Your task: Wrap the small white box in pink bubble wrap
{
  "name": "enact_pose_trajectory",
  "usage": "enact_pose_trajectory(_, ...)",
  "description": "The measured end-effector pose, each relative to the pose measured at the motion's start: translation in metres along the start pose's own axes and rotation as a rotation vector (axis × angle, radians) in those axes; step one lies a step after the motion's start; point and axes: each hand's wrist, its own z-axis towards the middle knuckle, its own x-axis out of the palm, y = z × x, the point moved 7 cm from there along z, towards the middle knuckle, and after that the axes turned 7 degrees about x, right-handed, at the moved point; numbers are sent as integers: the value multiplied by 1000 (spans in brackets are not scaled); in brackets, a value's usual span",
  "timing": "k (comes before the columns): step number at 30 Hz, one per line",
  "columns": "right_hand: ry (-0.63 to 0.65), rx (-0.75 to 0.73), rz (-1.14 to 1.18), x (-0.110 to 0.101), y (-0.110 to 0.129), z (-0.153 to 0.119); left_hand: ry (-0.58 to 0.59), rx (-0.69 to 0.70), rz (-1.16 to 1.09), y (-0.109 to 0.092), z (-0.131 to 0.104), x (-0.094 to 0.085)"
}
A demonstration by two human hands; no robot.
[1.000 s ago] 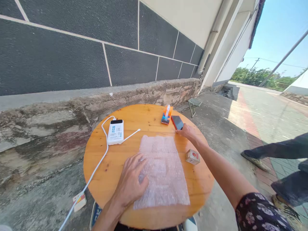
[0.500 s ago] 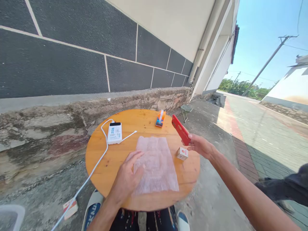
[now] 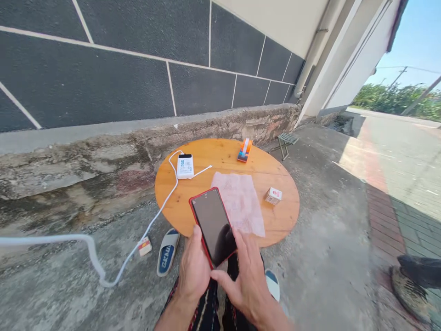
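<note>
Over the near edge of the round wooden table (image 3: 172,202), a phone (image 3: 212,220) in a red case is held up in front of the person, dark screen facing upward. Its long axis runs from near right to far left. The left hand (image 3: 195,269) has hold of its left side, thumb along the edge, fingers hidden beneath. The right hand (image 3: 248,278) touches the near right corner, thumb and fingers spread to either side of it; whether it bears any weight, I cannot tell.

Beyond the phone and to its right lies a pinkish wrapping sheet (image 3: 243,204), flat, its length slanting much the same way. The phone hides part of its left side. Of the two hands, the right is nearer this sheet. A small box (image 3: 273,196) stands just to the sheet's right, and a tape dispenser (image 3: 245,150) sits past its far end.
</note>
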Motion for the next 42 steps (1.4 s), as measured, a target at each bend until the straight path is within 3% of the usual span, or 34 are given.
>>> enact_pose_trajectory(2, 34, 14, 38, -5, -2, -1, 1, -59, -75, -2, -2, -4)
enact_pose_trajectory(7, 80, 184, 187, -16, -12, 6, 93, -265, -222, 9, -10, 10)
enact_pose_trajectory(11, 83, 198, 251, -16, -6, 9, 89, -341, -253, 18, -14, 12)
enact_pose_trajectory(16, 68, 227, 307, -18, -5, 9, 90, -350, -235, 20, -15, 14)
enact_pose_trajectory(23, 112, 284, 321, -12, -21, 10, 112, -320, -215, 18, -12, 19)
enact_pose_trajectory(26, 140, 342, 474, -9, -31, 10, 138, -318, -230, 14, -9, 23)
enact_pose_trajectory(29, 110, 492, 641, -9, -47, 3, 147, -330, -226, 11, -7, 24)
enact_pose_trajectory(33, 294, 565, 694, 2, -52, -16, 166, -356, -232, 16, -7, 23)
enact_pose_trajectory(35, 323, 594, 717, 3, -51, -25, 157, -359, -232, 20, -6, 21)
enact_pose_trajectory(42, 219, 709, 863, 1, -57, -39, 189, -467, -203, 37, -7, 28)
